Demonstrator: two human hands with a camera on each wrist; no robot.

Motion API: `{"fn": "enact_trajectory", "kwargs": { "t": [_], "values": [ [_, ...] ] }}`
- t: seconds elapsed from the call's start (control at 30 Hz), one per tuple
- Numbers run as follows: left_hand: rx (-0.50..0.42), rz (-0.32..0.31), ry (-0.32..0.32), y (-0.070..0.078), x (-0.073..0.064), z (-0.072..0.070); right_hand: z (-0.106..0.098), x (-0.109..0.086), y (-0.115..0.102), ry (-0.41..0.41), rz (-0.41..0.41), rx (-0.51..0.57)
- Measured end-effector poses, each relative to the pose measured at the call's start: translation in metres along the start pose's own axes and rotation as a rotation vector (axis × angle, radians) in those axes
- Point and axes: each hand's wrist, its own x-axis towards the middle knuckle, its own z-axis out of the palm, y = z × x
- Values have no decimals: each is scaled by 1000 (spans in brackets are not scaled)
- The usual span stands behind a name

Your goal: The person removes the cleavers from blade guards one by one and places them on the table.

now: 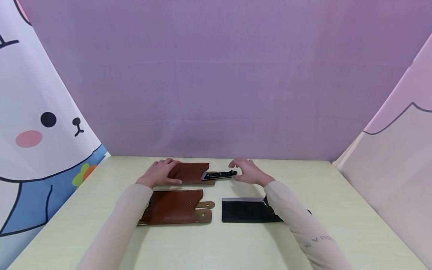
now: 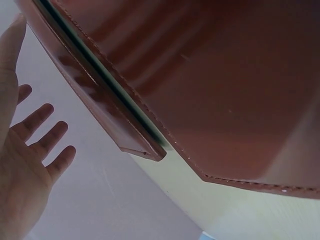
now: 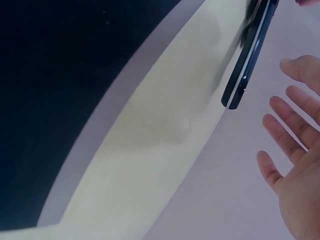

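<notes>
My left hand (image 1: 161,173) is at the left end of the far brown leather sheath (image 1: 190,172); its fingers look spread in the left wrist view, and whether they touch the leather I cannot tell. A knife with a black riveted handle (image 1: 221,175) lies partly in that sheath's right end, the handle sticking out. Around the handle's tip, my right hand (image 1: 249,172) has its thumb and fingers apart, with a gap to the handle (image 3: 245,65) in the right wrist view. Nearer lies a second brown sheath (image 1: 175,207), its left end behind my left sleeve.
A cleaver with a wide dark blade (image 1: 248,210) lies at the front right, its handle mostly hidden by my right sleeve (image 1: 287,204). Everything rests on a pale table (image 1: 216,247). A purple backdrop (image 1: 216,82) stands behind, with printed cloth (image 1: 44,157) at the left.
</notes>
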Motion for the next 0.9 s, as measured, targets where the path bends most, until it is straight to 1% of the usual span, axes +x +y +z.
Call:
{"fn": "enact_trajectory", "kwargs": {
  "t": [0.17,0.4,0.57,0.7,0.9],
  "values": [
    [6,-29,-14,0,5,2,7,6,1,6,27,5],
    [-13,-31,-53,4,7,5,18,12,6,16,18,-39],
    [-33,-55,-88,3,9,9,23,15,7,-10,37,-50],
    [-46,-58,-105,2,11,13,26,17,8,-39,66,-69],
    [-69,-58,-112,7,9,11,28,19,8,-64,68,-74]
  ]
}}
